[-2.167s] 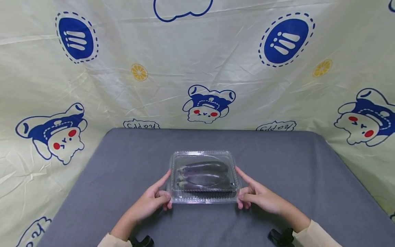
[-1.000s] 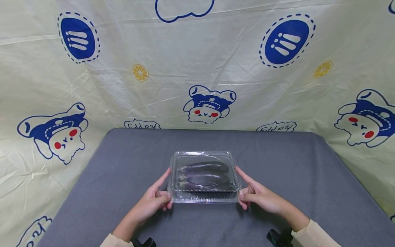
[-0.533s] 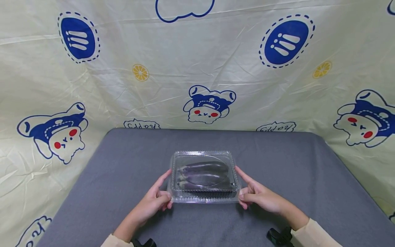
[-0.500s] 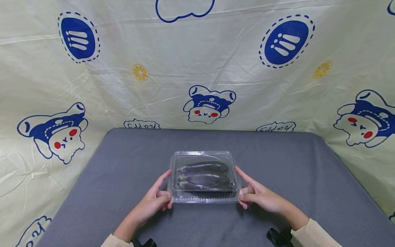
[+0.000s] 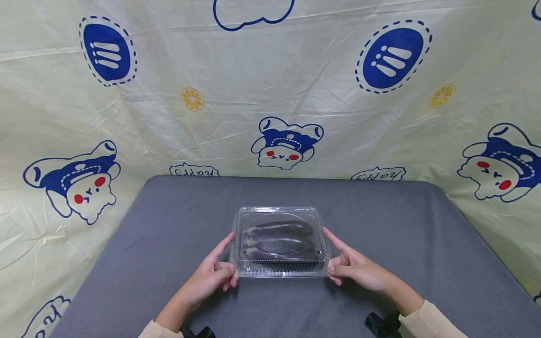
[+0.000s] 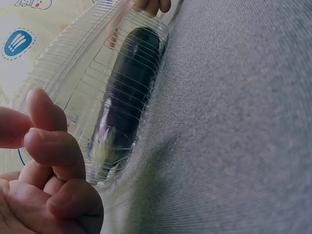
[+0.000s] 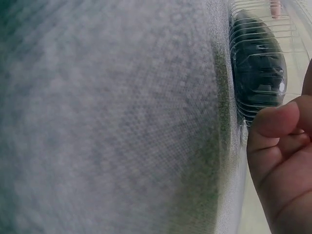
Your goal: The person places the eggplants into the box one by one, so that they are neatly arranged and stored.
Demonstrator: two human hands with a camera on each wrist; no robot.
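A clear plastic clamshell box (image 5: 279, 270) with its lid down sits on the grey cloth in the head view. Through the lid show several dark purple eggplants (image 5: 283, 245), lying side by side. My left hand (image 5: 213, 270) pinches the box's near left corner between thumb and curled fingers, its index finger stretched along the left side. At the near right corner my right hand (image 5: 359, 268) pinches the rim in the same way. In the left wrist view, one eggplant (image 6: 129, 92) is seen through the ribbed wall, its pale stem end towards my left hand. Fingers partly hide the corners.
A grey cloth (image 5: 169, 211) covers the table. Behind and beside it hangs a pale curtain (image 5: 270, 70) printed with blue and white cartoon figures and orange slices. Black wrist straps (image 5: 382, 324) show at both cuffs.
Almost nothing differs. Both hands keep to the near corners of the box, and my left index fingertip has shifted very slightly against its side.
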